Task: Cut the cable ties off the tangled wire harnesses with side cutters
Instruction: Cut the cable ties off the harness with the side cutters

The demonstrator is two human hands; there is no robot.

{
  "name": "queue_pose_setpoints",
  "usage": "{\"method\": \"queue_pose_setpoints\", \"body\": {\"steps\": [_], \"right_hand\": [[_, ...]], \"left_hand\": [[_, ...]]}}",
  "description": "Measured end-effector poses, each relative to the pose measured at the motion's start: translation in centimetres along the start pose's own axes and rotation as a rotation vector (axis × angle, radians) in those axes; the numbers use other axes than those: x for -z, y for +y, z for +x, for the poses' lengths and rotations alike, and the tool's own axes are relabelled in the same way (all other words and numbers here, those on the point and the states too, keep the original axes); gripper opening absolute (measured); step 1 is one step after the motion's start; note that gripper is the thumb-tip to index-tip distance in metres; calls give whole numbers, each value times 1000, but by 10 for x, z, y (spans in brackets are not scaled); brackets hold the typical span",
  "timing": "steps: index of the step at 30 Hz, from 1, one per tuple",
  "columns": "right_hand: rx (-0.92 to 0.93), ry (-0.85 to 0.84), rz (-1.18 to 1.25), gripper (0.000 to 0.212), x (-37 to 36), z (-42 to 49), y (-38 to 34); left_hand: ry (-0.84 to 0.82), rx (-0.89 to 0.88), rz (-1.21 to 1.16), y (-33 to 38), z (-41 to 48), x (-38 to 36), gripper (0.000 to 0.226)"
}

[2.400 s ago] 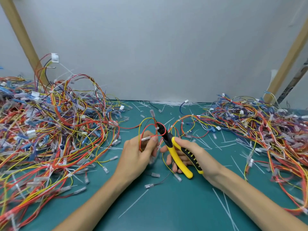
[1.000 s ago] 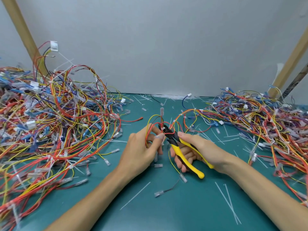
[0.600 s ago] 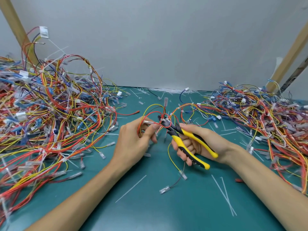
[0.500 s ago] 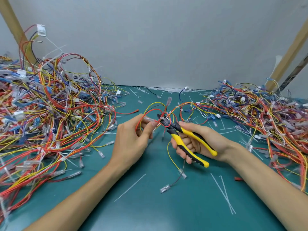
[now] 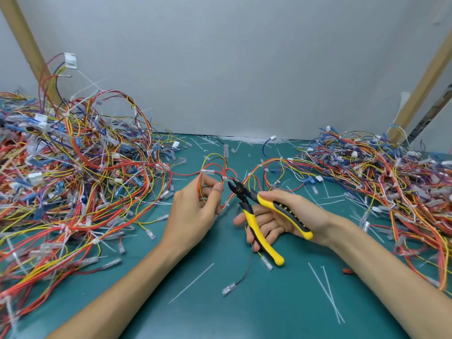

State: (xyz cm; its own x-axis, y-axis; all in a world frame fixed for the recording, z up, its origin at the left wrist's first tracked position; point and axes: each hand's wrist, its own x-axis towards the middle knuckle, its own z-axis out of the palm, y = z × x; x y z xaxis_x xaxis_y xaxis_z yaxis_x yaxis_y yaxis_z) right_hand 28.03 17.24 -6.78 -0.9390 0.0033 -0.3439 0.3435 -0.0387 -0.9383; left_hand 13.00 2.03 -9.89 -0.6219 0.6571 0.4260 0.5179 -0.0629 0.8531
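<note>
Green mat [image 5: 244, 319] under a grey wall [image 5: 244, 69], wire heaps [image 5: 73, 182] on either side.
From my station I see the left hand [image 5: 193, 214] pinching a small red-and-yellow wire harness [image 5: 215, 167] between thumb and fingers, over the middle of the mat. The right hand [image 5: 288, 216] curls round the yellow side cutters [image 5: 247, 206], handles spread, nose just beside the held loops. Loose cut ties [image 5: 327, 292] lie near the right forearm.

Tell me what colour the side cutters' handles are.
The side cutters have yellow handles with black grips, clearest in the head view.
</note>
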Motion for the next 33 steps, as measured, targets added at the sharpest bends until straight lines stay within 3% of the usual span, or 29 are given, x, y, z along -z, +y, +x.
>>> {"method": "queue_pose_setpoints", "body": {"steps": [7, 18, 25, 33], "right_hand": [[2, -19, 0, 65, 1, 2, 2], [46, 177, -70, 55, -14, 2, 6], [26, 23, -7, 64, -2, 4, 5], [25, -4, 5, 65, 1, 3, 6]], "left_hand": [[-122, -36, 16, 2, -4, -1, 21], [-180, -11, -6, 3, -4, -1, 16], [-172, 47, -65, 1, -2, -2, 16], [-162, 88, -140, 5, -1, -2, 17]]}}
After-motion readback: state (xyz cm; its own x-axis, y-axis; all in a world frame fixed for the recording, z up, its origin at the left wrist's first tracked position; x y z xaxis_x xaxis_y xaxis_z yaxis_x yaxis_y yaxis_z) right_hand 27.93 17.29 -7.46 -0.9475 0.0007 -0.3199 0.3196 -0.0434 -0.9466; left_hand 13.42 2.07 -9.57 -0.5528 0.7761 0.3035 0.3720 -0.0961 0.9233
